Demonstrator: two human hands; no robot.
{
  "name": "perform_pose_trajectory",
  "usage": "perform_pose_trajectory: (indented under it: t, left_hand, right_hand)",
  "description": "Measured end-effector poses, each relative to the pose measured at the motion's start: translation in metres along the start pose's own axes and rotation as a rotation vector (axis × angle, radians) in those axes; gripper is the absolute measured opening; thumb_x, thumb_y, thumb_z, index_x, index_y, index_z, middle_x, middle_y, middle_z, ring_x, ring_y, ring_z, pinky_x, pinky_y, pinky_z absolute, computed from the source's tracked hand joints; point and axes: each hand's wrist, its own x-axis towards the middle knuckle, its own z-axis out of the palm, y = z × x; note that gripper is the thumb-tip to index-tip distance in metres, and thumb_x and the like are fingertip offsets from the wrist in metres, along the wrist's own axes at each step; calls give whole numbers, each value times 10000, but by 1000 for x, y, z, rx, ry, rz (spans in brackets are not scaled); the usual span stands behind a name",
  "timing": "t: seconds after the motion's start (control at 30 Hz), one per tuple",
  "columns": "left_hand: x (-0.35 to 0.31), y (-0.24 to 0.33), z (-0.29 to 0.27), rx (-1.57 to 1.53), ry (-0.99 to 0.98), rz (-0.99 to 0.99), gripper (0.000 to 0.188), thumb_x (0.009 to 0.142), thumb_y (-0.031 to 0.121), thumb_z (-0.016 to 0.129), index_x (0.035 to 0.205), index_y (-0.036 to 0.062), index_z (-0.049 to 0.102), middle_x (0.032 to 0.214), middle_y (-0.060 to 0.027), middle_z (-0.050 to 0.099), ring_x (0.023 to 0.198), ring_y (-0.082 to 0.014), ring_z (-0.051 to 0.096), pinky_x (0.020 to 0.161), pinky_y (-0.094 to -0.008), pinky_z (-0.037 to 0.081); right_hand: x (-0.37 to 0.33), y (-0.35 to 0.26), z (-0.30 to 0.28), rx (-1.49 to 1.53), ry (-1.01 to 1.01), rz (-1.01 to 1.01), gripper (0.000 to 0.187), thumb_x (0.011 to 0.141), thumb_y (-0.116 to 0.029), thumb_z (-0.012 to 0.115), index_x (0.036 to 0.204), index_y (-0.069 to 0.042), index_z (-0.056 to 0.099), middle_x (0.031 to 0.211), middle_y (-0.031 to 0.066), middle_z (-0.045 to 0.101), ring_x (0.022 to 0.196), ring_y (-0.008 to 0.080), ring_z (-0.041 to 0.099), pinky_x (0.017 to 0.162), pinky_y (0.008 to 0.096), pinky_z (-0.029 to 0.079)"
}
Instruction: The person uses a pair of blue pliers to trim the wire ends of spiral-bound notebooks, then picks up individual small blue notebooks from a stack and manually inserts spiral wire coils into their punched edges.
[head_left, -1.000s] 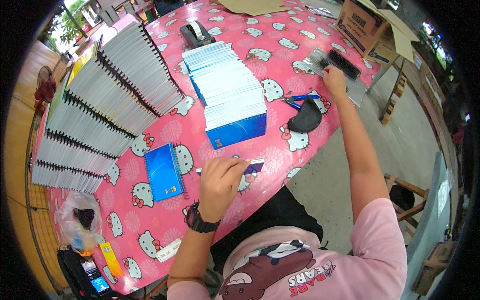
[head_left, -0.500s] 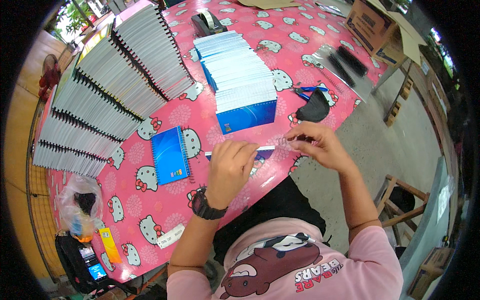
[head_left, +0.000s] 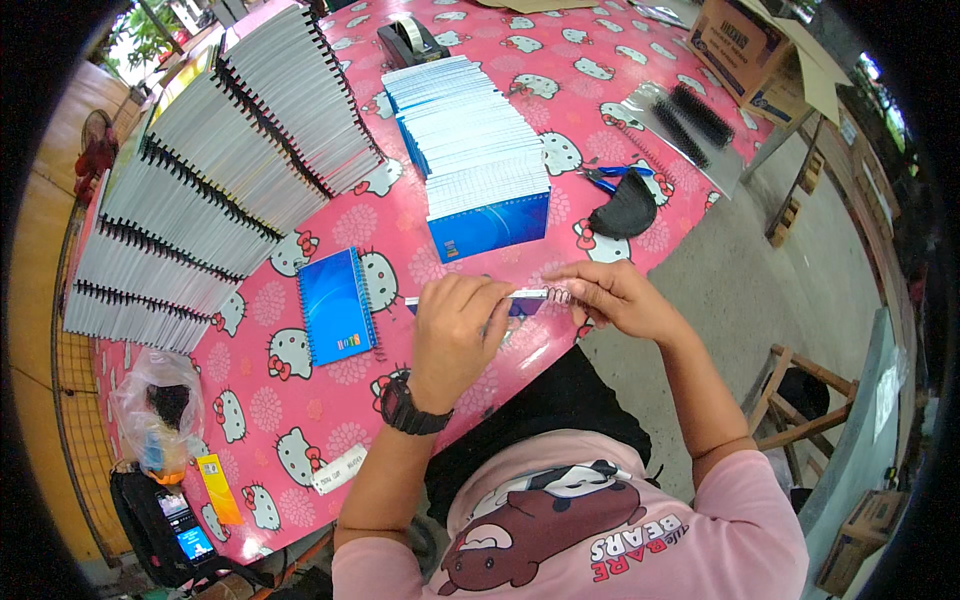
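- Since a second ago, the right hand (head_left: 622,300) has been brought in from the dark coils (head_left: 688,125) to the end of the thin notebook (head_left: 524,308), and a small thin coil (head_left: 559,296) has been brought up close to it.
- With the left hand (head_left: 455,315), the thin notebook is pinched between closed fingers; it is kept just above or on the pink surface (head_left: 480,388), with its white edge turned up.
- By the right hand, the small coil is pinched in the fingertips, between that hand and the end of the notebook.
- Past both hands, a long row of blue notebooks (head_left: 487,228) is set out. To the left of the left hand, one blue notebook (head_left: 337,308) is laid flat, with a coil along its side. Beyond the right hand, blue cutters (head_left: 612,180) are placed against a black pouch (head_left: 624,206).
- The thin notebook may be found light and a bit bendy, with pages that can slip; it is best held flat near the edge with the holes, so the pages are kept even.
- The small coil is likely to be light, springy and easily bent; it is best held by its loops, close to the end.
- Much of the notebook is hidden by the left hand. The loops are too small to be made out well, so whether any has been put through a hole cannot be told.
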Motion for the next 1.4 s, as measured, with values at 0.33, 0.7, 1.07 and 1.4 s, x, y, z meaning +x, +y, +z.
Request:
perform_pose_trajectory:
  t: [0.33,0.7,1.07,1.4]
  left_hand:
    - [1,3,0,0,-15,-23,164,708,81,705,861,62,652,847,-77,615,775,-252,558,682,-361,397]
    - [0,0,0,-19,-31,-38,161,745,68,682,905,59,665,857,-78,624,791,-256,562,700,-358,406]
    - [0,8,5,50,-14,-41,209,670,125,738,846,74,639,835,-62,581,803,-248,535,710,-368,386]
    - [1,15,9,63,-40,-63,198,663,115,729,828,84,624,825,-60,558,825,-242,522,736,-364,362]
  right_hand:
    - [3,1,2,-208,88,-260,236,829,-117,644,1047,-33,608,853,107,614,781,219,598,706,310,462]
    - [6,18,7,-372,252,-487,211,780,-80,659,988,-51,644,902,83,607,855,242,577,753,324,455]
    - [-3,-1,7,-268,93,-184,455,835,-102,629,1267,-78,488,783,87,599,655,202,571,624,323,463]
    - [-1,-2,5,-263,106,-238,440,800,-134,676,1201,-55,511,799,102,589,681,216,578,620,328,458]
